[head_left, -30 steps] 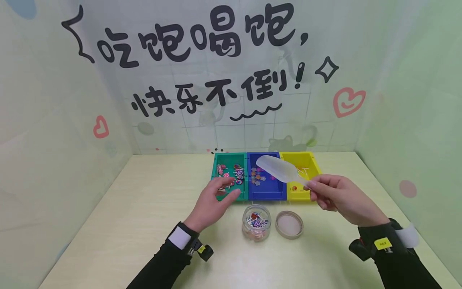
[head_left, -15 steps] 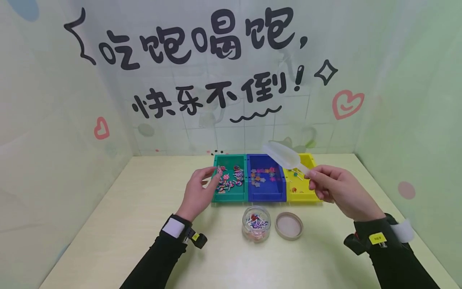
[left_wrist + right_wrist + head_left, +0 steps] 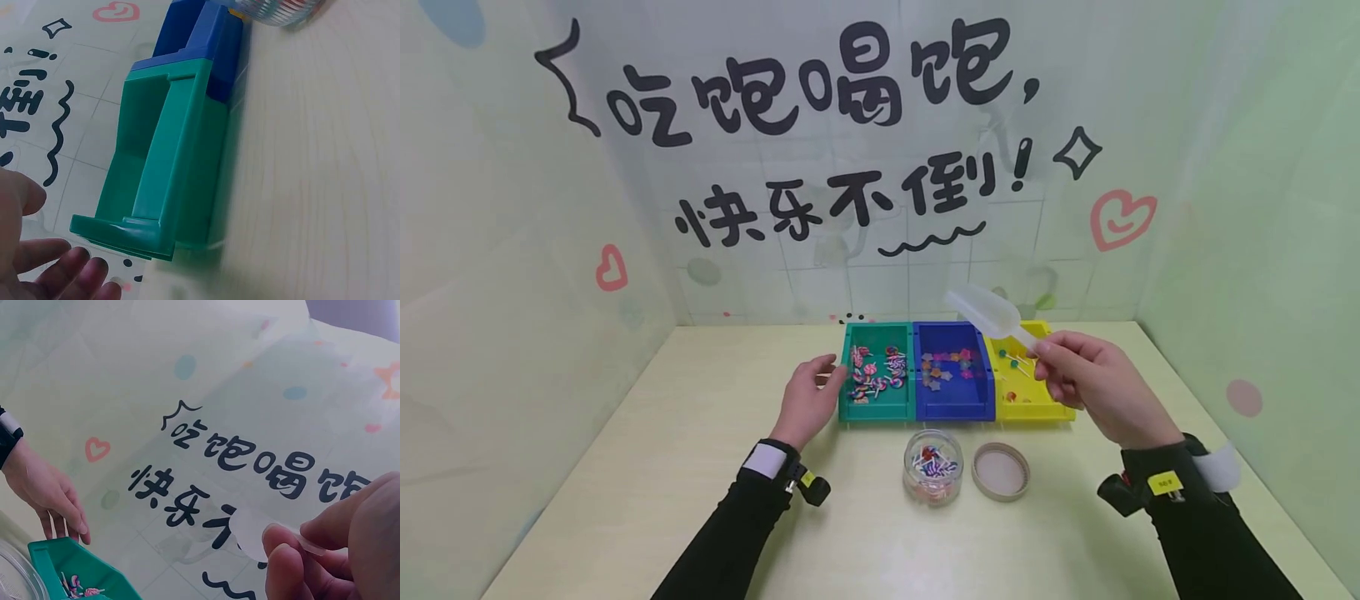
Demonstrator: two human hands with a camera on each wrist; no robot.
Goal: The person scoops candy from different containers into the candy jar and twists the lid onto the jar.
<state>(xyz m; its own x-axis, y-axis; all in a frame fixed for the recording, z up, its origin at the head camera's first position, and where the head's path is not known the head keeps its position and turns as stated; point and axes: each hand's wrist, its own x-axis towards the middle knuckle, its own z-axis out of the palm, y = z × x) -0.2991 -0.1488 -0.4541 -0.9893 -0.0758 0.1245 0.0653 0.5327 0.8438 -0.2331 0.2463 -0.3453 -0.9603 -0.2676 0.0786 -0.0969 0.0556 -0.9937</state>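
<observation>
My right hand [image 3: 1097,387] pinches the handle of a translucent white scoop [image 3: 987,312], raised over the blue and yellow bins with its bowl pointing up and left. In the right wrist view, thumb and fingers close on the scoop [image 3: 249,536]. My left hand [image 3: 808,402] is beside the left wall of the green bin [image 3: 880,412], fingers relaxed and holding nothing. In the left wrist view its fingers [image 3: 62,265] are spread near the end of the green bin [image 3: 156,162]. Small lollipop-shaped pieces [image 3: 869,369] lie in the green bin.
The blue bin [image 3: 955,410] holds star-shaped pieces [image 3: 936,367]; the yellow bin [image 3: 1033,411] holds a few small lollipop-shaped pieces [image 3: 1013,361]. In front stand an uncapped glass jar [image 3: 932,492], partly filled with small pieces, and a round lid [image 3: 1001,472]. A printed backdrop [image 3: 865,283] rises behind.
My left hand has moved left from over the green bin to its side. My right hand has lifted the scoop slightly, up and away from the bins.
</observation>
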